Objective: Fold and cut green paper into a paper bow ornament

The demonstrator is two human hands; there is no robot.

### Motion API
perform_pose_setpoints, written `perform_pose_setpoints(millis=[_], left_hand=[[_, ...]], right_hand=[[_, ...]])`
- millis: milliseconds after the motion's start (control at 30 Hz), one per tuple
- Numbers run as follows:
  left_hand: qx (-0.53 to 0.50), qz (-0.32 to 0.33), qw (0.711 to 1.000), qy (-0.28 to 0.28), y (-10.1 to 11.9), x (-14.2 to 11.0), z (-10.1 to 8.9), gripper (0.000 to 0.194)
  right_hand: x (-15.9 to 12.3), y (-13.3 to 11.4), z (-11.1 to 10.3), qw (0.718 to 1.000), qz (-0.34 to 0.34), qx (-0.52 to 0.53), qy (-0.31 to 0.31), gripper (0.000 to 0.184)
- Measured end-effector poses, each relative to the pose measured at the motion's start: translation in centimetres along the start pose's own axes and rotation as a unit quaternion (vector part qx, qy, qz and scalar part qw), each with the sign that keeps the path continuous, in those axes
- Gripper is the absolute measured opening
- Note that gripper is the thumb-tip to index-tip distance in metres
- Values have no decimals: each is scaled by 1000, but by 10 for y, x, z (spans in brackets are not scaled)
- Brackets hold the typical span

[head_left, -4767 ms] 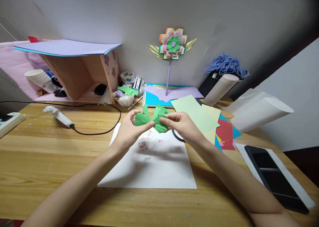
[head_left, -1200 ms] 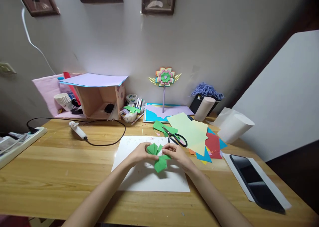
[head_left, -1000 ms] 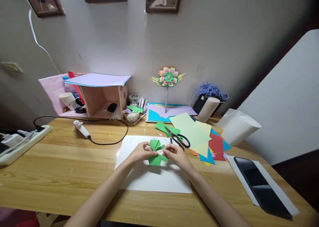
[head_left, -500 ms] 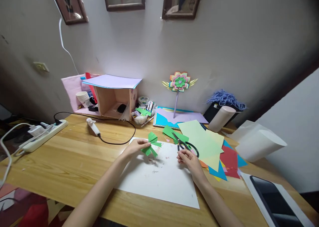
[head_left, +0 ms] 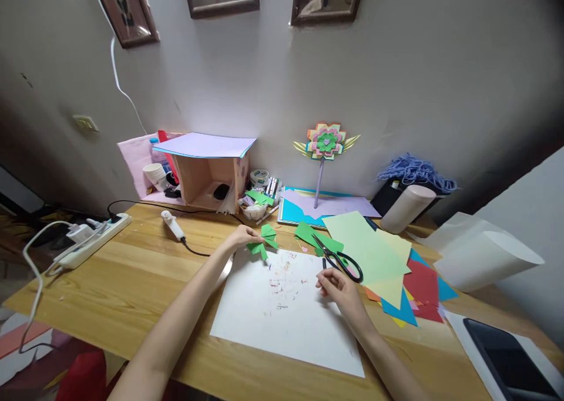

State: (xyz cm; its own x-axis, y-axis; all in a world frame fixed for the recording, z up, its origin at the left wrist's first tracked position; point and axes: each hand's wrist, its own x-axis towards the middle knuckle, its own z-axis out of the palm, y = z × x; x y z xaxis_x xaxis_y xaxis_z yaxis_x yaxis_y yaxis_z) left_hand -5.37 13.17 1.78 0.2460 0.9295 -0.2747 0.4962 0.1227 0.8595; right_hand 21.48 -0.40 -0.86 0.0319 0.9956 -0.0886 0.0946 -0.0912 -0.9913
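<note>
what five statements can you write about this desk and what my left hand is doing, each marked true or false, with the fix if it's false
1. The left hand holds a green cut-out near the far left corner of the white sheet. True.
2. The white sheet is unmarked. False: it bears scattered coloured marks.
3. The scissors lie partly over green paper. True.
4. The paper flower has a red stem. False: its stem is purple.
5. The black phone-like device lies on white paper to the right of the sheet. True.
</note>
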Motion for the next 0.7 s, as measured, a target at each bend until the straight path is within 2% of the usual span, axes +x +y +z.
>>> perform_pose_setpoints(millis=[133,233,333,400,467,500,533,600,667,700], left_hand=[[89,-19,996,-2,6,25,-5,24],[170,-28,985,18,12,38,-3,21],[258,-21,963,71,23,32,2,27],[305,-8,947,101,34,19,9,28],[373,46,919,122,47,6,23,27],[393,84,909,116,54,1,32,24],[390,121,908,91,61,-1,43,22],[343,174,922,32,73,3,69,25],[307,204,929,4,84,21,98,31],[297,214,931,13,90,33,112,33]], right_hand=[[5,1,0,999,32,0,10,29],[11,0,-3,999,40,-2,21,29],[20,-2,-20,998,34,-32,40,29],[26,-2,-42,993,23,-84,80,28],[32,3,-71,970,35,-168,174,25],[34,7,-87,948,39,-219,229,25],[36,12,-102,920,39,-258,292,24],[39,22,-129,888,39,-282,362,30],[42,33,-148,878,42,-265,397,37],[43,37,-154,876,44,-260,405,38]])
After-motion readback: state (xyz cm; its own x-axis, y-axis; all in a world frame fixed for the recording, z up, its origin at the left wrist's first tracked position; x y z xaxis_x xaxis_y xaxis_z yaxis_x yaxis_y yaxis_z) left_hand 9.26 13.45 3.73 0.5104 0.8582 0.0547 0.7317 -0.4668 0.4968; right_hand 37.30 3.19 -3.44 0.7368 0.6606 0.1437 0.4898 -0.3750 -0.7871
